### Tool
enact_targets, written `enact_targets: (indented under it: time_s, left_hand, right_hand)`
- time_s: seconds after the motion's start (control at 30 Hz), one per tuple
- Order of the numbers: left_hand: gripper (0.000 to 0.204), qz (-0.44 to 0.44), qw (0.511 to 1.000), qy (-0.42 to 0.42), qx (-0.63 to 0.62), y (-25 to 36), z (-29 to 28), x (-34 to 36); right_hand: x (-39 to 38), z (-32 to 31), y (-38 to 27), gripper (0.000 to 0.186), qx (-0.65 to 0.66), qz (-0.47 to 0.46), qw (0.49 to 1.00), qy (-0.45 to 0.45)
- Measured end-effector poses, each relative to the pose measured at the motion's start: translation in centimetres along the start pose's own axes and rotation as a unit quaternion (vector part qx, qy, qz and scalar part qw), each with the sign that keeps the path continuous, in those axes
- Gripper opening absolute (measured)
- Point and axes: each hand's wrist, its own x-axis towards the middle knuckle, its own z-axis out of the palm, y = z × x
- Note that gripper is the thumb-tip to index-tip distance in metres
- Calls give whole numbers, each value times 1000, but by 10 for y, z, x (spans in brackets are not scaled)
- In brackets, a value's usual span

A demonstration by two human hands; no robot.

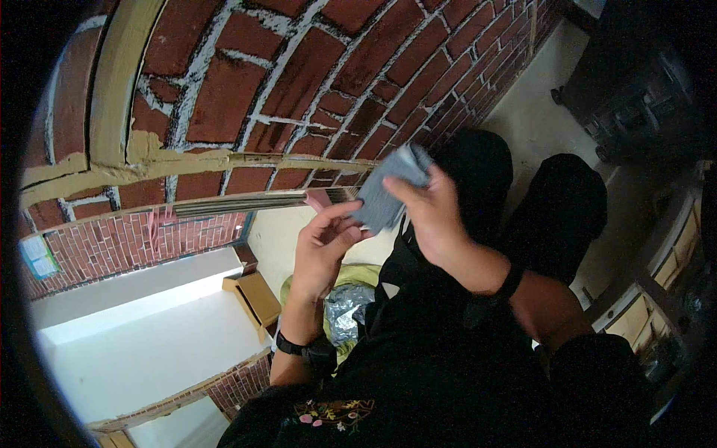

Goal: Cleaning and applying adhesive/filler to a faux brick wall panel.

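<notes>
cloth [382, 198], grey and folded, is best kept flat, the right hand [433, 213] closed on its upper end, the left hand [326, 248] pinching its lower edge loosely.

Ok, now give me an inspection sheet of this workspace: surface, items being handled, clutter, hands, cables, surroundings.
Surface: white surface at left; the work is held in the air.
Items handled: folded grey cloth, held up between both hands.
Clutter: cardboard box by the white surface; yellow-green bag with crumpled silvery plastic inside.
Hands: left hand pinches the cloth's lower end; right hand grips its other end, thumb on top.
Cables: nothing seen.
Surroundings: brick-patterned wall ahead; dark wheeled object at upper right, details too dim to tell.
</notes>
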Motion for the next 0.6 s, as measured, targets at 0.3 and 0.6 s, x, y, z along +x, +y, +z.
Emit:
enact_targets:
  time_s: [0.3, 0.6]
  left_hand:
    - [23, -29, 1000, -2, -8, -10, -8, 7]
    - [25, -79, 997, -4, -17, -18, -19, 8]
  right_hand:
    - [43, 54, -25, 31, -381, -643, 662, -54]
    - [45, -20, 24, 34, -526, -616, 550, -203]
